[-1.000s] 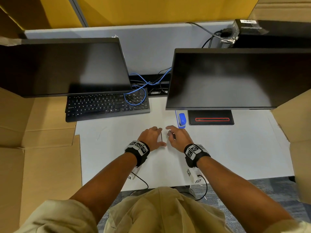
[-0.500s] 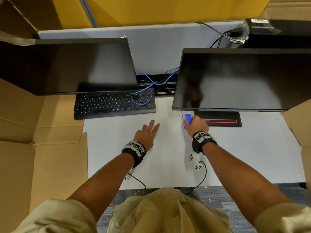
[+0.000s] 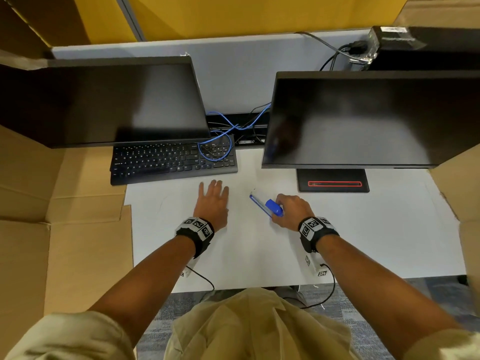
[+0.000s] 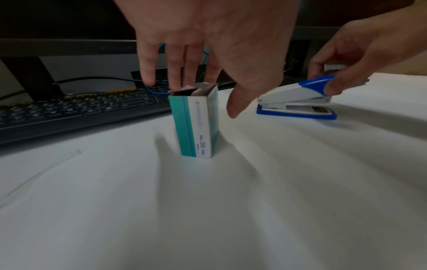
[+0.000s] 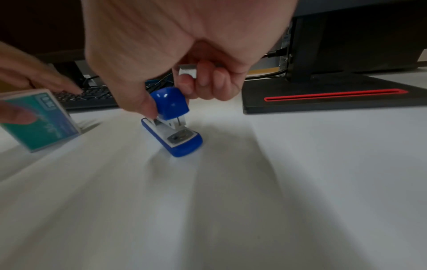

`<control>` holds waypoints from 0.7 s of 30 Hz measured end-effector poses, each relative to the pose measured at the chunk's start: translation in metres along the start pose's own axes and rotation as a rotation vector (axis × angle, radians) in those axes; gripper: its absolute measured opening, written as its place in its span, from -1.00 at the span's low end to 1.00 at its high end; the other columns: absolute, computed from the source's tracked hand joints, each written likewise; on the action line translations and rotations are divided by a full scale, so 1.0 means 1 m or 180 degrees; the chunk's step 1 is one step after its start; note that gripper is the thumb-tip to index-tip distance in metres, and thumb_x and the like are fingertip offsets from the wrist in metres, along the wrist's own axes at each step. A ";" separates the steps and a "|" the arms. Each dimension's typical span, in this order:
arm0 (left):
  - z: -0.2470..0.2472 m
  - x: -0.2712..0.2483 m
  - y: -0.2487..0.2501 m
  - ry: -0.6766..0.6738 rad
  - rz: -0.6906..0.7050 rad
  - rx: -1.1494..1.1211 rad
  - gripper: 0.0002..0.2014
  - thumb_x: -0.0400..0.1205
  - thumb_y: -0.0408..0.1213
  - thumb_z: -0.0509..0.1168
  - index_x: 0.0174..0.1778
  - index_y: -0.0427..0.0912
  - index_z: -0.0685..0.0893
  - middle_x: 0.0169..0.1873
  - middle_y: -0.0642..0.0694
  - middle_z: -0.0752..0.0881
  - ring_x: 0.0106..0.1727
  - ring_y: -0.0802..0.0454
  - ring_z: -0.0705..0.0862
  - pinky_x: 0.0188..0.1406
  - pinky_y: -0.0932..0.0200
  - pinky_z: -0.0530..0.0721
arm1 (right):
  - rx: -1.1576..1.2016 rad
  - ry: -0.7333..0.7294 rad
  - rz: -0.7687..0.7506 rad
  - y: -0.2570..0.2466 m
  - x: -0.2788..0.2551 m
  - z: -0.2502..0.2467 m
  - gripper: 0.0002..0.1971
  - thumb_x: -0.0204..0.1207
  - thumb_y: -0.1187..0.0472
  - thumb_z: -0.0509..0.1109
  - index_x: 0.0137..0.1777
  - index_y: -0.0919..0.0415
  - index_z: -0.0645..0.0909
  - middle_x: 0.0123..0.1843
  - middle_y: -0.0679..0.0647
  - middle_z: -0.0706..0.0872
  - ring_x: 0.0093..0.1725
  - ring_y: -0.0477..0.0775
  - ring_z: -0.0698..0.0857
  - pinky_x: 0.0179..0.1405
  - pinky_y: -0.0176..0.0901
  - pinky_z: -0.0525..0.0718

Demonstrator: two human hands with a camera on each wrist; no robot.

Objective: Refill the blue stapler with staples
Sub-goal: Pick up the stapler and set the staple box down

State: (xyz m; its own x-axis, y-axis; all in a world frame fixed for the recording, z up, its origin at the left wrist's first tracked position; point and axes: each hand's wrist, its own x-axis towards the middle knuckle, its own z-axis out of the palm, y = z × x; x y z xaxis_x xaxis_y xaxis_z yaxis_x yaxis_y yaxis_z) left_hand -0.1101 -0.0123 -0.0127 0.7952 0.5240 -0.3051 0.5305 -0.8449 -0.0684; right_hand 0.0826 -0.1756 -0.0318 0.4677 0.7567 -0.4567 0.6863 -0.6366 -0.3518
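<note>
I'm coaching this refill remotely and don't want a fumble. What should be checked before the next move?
1. Blue stapler base flat on desk: ok.
2. Right hand grips the stapler's blue cap: ok.
3. Staple strip held ready in that hand: ok.
4. Stapler cover raised for loading: not ok, it's down.
5. Staple box upright, apart from stapler: ok.
6. Left hand free to steady the base: ok, open over the box.

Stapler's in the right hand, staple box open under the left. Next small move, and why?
Probably flip the top up. The right hand grips the blue-and-white plastic stapler at its blue rear cap; it sits closed on the white desk. The left hand hovers open over the open teal cardboard staple box.
</note>
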 end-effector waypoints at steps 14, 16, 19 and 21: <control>-0.002 0.025 0.094 -0.0368 0.1072 -0.1018 -0.70 0.64 -0.35 0.28 0.29 -0.23 0.53 0.12 -0.22 0.65 0.10 -0.21 0.65 0.05 -0.07 0.67 | 0.0018 0.0110 -0.0131 -0.014 -0.013 0.013 -0.61 0.33 0.03 0.54 0.08 0.13 0.55 0.06 0.10 0.73 0.01 0.20 0.70 0.04 0.01 0.67; 0.000 0.025 0.095 -0.0350 0.1047 -0.0981 -0.70 0.62 -0.39 0.29 0.28 -0.22 0.56 0.07 -0.22 0.65 0.05 -0.22 0.66 -0.01 -0.05 0.66 | 0.0009 0.0146 -0.0107 -0.013 -0.015 0.017 -0.61 0.34 -0.01 0.54 0.07 0.14 0.55 0.05 0.10 0.74 -0.01 0.20 0.70 0.01 0.00 0.67; 0.002 0.022 0.096 -0.0315 0.0997 -0.1021 -0.65 0.53 -0.50 0.34 0.24 -0.24 0.58 0.07 -0.23 0.62 0.01 -0.23 0.66 -0.07 -0.03 0.65 | 0.0084 0.0202 0.0001 -0.012 -0.017 0.022 -0.63 0.36 -0.02 0.53 0.05 0.15 0.56 0.00 0.12 0.74 -0.05 0.19 0.70 -0.04 -0.01 0.65; 0.001 0.019 0.094 -0.0248 0.0969 -0.1062 -0.59 0.46 -0.54 0.37 0.22 -0.24 0.55 0.08 -0.23 0.60 -0.01 -0.22 0.65 -0.08 -0.03 0.67 | 0.0184 0.0241 0.0068 -0.011 -0.018 0.025 -0.68 0.38 0.02 0.52 0.03 0.14 0.57 -0.04 0.12 0.75 -0.12 0.16 0.68 -0.12 -0.06 0.62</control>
State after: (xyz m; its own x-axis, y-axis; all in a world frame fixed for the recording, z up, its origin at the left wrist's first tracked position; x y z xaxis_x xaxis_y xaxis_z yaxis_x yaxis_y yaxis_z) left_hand -0.0459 -0.0820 -0.0260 0.9119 0.2368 -0.3352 0.3518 -0.8717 0.3411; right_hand 0.0531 -0.1862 -0.0400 0.5242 0.7506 -0.4023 0.6435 -0.6586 -0.3901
